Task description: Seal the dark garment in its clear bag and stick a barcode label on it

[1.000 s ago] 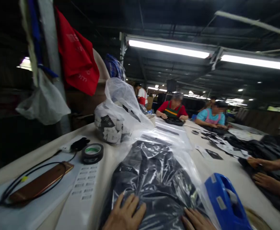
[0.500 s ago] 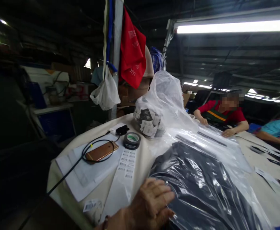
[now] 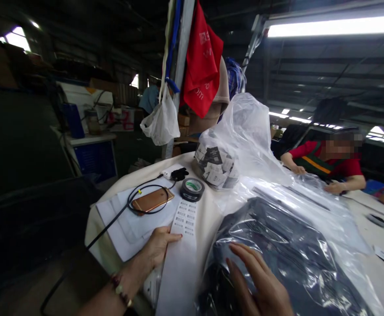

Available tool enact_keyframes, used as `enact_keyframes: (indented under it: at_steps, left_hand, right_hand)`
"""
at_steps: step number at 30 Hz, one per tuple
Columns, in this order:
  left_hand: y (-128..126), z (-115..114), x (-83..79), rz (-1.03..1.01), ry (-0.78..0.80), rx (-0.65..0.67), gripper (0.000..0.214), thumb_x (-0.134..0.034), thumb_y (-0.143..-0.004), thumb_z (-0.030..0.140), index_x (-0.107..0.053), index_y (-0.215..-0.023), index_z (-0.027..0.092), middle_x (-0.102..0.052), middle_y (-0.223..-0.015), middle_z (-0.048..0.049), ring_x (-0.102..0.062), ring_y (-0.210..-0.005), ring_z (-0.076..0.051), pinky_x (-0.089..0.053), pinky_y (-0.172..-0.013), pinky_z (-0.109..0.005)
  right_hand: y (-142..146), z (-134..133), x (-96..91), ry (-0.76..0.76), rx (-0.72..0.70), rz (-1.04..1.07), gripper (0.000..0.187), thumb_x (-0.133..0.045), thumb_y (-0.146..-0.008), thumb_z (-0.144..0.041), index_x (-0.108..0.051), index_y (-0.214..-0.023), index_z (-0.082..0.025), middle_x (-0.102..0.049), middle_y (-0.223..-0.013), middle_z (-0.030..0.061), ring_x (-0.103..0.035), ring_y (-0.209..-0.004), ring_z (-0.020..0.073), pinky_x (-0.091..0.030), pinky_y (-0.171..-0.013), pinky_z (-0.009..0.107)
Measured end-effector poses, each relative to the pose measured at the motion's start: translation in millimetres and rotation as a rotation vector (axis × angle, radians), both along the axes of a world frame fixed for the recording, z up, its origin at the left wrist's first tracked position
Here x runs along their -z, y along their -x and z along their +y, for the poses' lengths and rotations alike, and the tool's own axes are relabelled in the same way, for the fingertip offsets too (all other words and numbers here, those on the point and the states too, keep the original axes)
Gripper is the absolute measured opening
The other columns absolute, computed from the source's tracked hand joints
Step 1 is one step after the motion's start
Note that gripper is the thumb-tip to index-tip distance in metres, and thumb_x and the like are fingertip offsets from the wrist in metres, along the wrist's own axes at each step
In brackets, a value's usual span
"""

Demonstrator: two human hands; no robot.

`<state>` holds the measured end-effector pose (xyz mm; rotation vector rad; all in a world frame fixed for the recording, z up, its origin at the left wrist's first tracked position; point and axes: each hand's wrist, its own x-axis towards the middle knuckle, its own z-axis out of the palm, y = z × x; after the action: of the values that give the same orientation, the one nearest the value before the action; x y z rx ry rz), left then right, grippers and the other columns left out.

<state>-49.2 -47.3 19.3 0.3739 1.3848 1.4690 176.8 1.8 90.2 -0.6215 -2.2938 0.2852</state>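
My left hand (image 3: 161, 245), with a beaded bracelet on the wrist, pinches the left edge of a long white strip of barcode stickers (image 3: 182, 254). Its thumb lies over the strip while the other fingers are partly hidden. Over a dark garment in a clear plastic bag (image 3: 277, 237) is my right hand (image 3: 257, 281), fingers stretched and nothing held. Whether its fingertips touch the plastic I cannot tell. A roll of black tape (image 3: 192, 189) sits at the strip's far end.
Left of the strip, a phone (image 3: 152, 200) and a looped black cable (image 3: 113, 219) rest on white papers (image 3: 113, 237). Behind stands a plastic bag full of printed tags (image 3: 216, 164). A co-worker (image 3: 326, 162) handles plastic across the table. A red cloth (image 3: 201, 61) hangs from a post.
My left hand has moved left from the bagged garment to the sticker strip and taken hold of its edge. My right hand has come into view over the bag. The view has shifted left.
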Motion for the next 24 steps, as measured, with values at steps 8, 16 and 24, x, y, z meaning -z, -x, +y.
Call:
enact_keyframes:
  at_steps: [8, 16, 24]
  left_hand:
    - [5.6, 14.1, -0.1, -0.356, -0.212, 0.271, 0.047, -0.069, -0.046, 0.014, -0.064, -0.092, 0.016, -0.070, -0.075, -0.0039, -0.065, -0.080, -0.026, -0.047, -0.080, -0.038]
    - [3.1, 20.6, 3.3, -0.272, -0.194, 0.147, 0.048, -0.065, -0.048, 0.011, -0.065, -0.097, 0.014, -0.070, -0.072, -0.0041, -0.064, -0.074, -0.023, -0.046, -0.067, -0.031]
    - [2.9, 23.4, 7.7, -0.253, -0.163, 0.111, 0.041, -0.069, -0.046, 0.014, -0.067, -0.087, 0.013, -0.068, -0.068, -0.0024, -0.062, -0.070, -0.021, -0.046, -0.072, -0.033]
  right_hand:
    - [116.6, 27.0, 50.5, 0.728, 0.115, 0.114, 0.034, -0.052, -0.065, -0.019, -0.069, -0.094, -0.013, -0.061, -0.111, 0.0141, -0.059, -0.103, 0.0255, -0.044, -0.095, 0.037]
    - [122.8, 40.8, 85.9, 0.911, 0.167, 0.215, 0.038, -0.060, -0.065, -0.035, -0.069, -0.097, -0.017, -0.067, -0.098, 0.0079, -0.060, -0.097, 0.0250, -0.048, -0.085, 0.035]
    - [125.4, 33.3, 81.1, 1.192, 0.098, 0.375, 0.046, -0.063, -0.066, -0.051, -0.069, -0.095, -0.014, -0.069, -0.095, 0.0069, -0.060, -0.095, 0.0237, -0.045, -0.084, 0.032]
